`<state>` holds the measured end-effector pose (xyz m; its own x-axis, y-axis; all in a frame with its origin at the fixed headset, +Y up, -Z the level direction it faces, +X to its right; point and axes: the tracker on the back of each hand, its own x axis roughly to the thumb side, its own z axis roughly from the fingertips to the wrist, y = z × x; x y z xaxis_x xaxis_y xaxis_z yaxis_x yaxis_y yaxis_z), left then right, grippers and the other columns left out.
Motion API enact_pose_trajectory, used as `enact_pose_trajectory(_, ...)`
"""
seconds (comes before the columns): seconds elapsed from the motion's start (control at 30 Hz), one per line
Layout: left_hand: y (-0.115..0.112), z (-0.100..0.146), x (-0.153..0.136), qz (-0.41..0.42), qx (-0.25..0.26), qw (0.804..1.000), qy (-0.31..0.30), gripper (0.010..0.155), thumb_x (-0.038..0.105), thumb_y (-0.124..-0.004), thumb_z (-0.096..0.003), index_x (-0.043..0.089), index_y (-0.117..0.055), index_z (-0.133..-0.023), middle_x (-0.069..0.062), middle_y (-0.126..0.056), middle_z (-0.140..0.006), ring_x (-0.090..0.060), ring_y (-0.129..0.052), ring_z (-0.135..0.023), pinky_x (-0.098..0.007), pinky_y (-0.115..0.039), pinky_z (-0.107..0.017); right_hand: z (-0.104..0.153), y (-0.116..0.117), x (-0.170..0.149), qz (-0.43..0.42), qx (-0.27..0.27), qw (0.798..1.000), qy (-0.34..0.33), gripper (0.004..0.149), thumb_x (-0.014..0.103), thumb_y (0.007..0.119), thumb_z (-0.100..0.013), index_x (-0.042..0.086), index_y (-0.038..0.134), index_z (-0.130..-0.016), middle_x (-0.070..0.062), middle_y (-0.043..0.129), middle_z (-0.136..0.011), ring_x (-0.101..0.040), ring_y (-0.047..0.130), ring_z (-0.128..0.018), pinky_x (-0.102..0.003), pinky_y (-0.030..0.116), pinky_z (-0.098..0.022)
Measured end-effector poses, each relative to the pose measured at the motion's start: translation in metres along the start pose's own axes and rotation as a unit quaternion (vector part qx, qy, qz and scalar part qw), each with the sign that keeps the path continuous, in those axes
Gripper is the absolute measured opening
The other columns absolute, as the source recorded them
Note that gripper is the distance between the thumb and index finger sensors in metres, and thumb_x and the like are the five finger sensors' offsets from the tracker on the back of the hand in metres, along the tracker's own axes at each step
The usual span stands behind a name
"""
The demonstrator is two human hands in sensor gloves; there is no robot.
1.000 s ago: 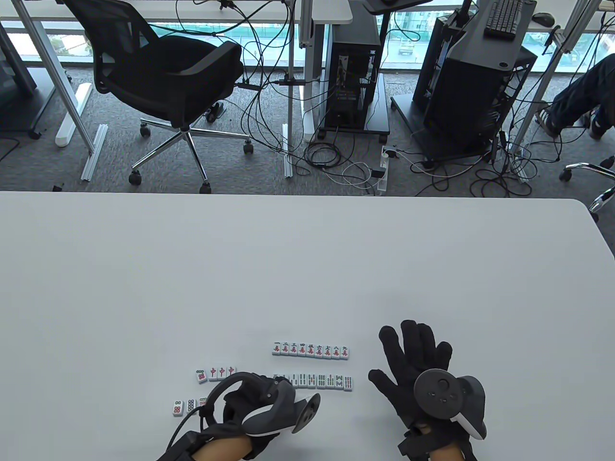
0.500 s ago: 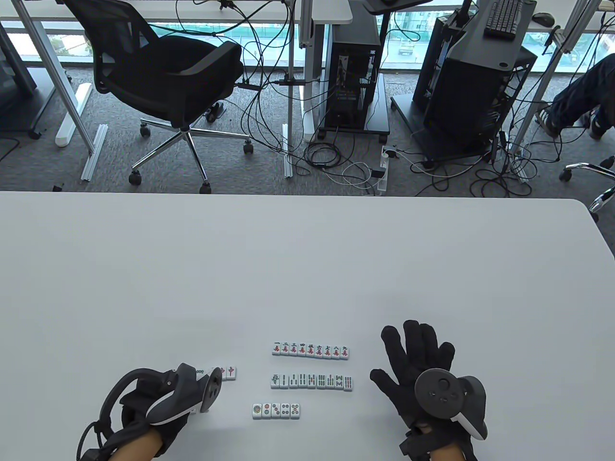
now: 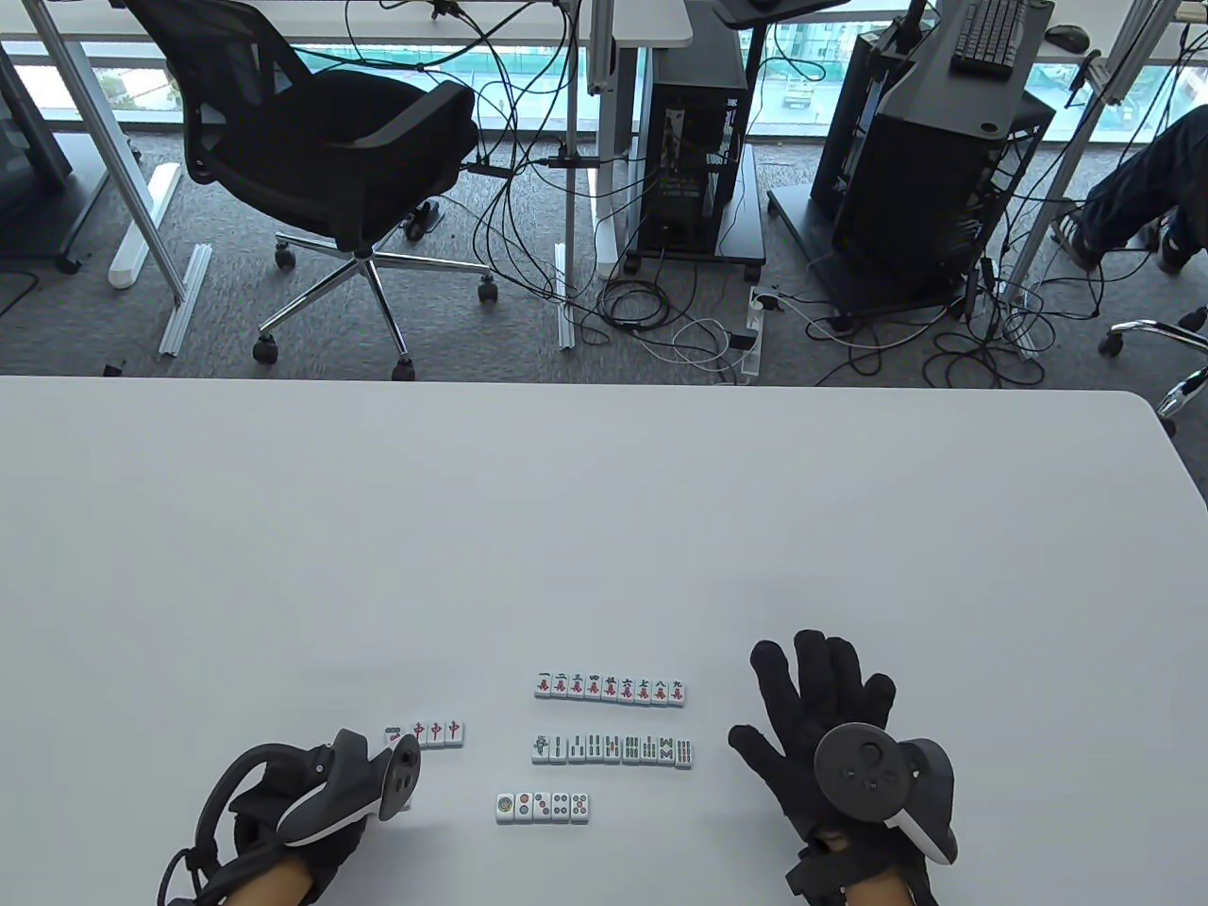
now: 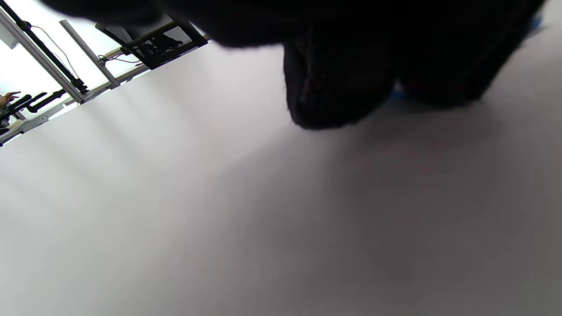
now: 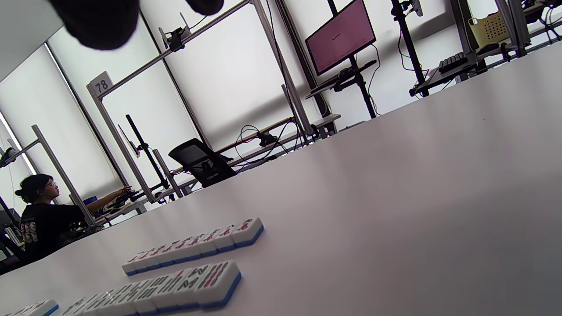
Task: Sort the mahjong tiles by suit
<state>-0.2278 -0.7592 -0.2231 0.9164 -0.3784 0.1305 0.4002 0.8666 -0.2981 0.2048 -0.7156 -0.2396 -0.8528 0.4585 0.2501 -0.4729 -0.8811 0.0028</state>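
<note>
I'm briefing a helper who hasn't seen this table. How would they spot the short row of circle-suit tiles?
On the white table, look near the front edge between the two gloved hands, where three rows of tiles lie one behind another. The circle-suit row is the nearest. It is the shortest, five tiles with round dots, while the character row and bamboo row behind are longer.

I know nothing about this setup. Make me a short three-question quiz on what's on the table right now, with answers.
1. True or false: the right hand is gripping a tile.
2. How many tiles lie in the short row of dot tiles nearest the person?
A. two
B. five
C. nine
3. Fill in: the left hand is beside the group of red-character tiles, on its ____ side in the table view.

Key: 1 false, it lies flat and spread on the table; 2 B; 3 left.
</note>
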Motion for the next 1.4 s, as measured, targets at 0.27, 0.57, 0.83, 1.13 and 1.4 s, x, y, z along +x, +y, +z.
enact_pose_trajectory(0.27, 0.052, 0.007, 0.014, 0.06, 0.068, 0.996, -0.01, 0.062, 0.054, -0.086, -0.029, 0.015, -0.086, -0.077, 0.014, -0.101, -0.04, -0.006, -0.093, -0.01, -0.035, -0.085, -0.02, 0.0, 0.001, 0.001, 0.001, 0.002, 1.0, -0.002, 0.075, 0.06, 0.061, -0.052, 0.035, 0.025, -0.112, -0.011, 0.01, -0.118, -0.04, 0.001, -0.104, -0.069, 0.005, -0.068)
enact_pose_trajectory(0.57, 0.114, 0.003, 0.113, 0.086, 0.132, 0.977, -0.147, 0.062, 0.055, -0.087, -0.0291, 0.015, -0.086, -0.077, 0.014, -0.1, -0.039, -0.006, -0.093, -0.008, -0.035, -0.086, -0.02, 0.0, 0.0, 0.0, -0.008, -0.002, 1.0, -0.004, 0.074, 0.06, 0.061, -0.052, 0.035, 0.025, -0.112, -0.011, 0.01, -0.119, -0.04, 0.001, -0.104, -0.069, 0.005, -0.068)
enact_pose_trajectory(0.83, 0.115, -0.004, 0.176, 0.037, 0.116, 0.973, -0.196, 0.062, 0.055, -0.087, -0.0284, 0.015, -0.087, -0.075, 0.016, -0.1, -0.035, -0.005, -0.092, -0.006, -0.035, -0.086, -0.018, 0.0, 0.0, 0.001, -0.018, -0.003, 1.0, -0.009, 0.075, 0.06, 0.061, -0.052, 0.035, 0.024, -0.112, -0.011, 0.01, -0.119, -0.039, 0.001, -0.104, -0.069, 0.005, -0.068)
enact_pose_trajectory(1.13, 0.097, -0.007, 0.196, -0.032, 0.094, 0.973, -0.207, 0.061, 0.055, -0.088, -0.0276, 0.016, -0.088, -0.075, 0.017, -0.099, -0.032, -0.004, -0.09, -0.004, -0.034, -0.085, -0.017, 0.0, 0.0, 0.0, -0.025, -0.002, 1.0, -0.01, 0.074, 0.06, 0.061, -0.053, 0.035, 0.024, -0.112, -0.011, 0.01, -0.119, -0.04, 0.001, -0.104, -0.07, 0.005, -0.068)
enact_pose_trajectory(1.4, 0.089, -0.008, 0.194, -0.04, 0.093, 0.973, -0.208, 0.061, 0.055, -0.089, -0.0263, 0.017, -0.088, -0.074, 0.017, -0.099, -0.032, -0.005, -0.09, -0.003, -0.034, -0.085, -0.017, 0.0, 0.001, 0.0, -0.021, 0.002, 1.0, -0.01, 0.074, 0.06, 0.061, -0.053, 0.035, 0.025, -0.112, -0.011, 0.01, -0.119, -0.04, 0.002, -0.104, -0.07, 0.006, -0.068)
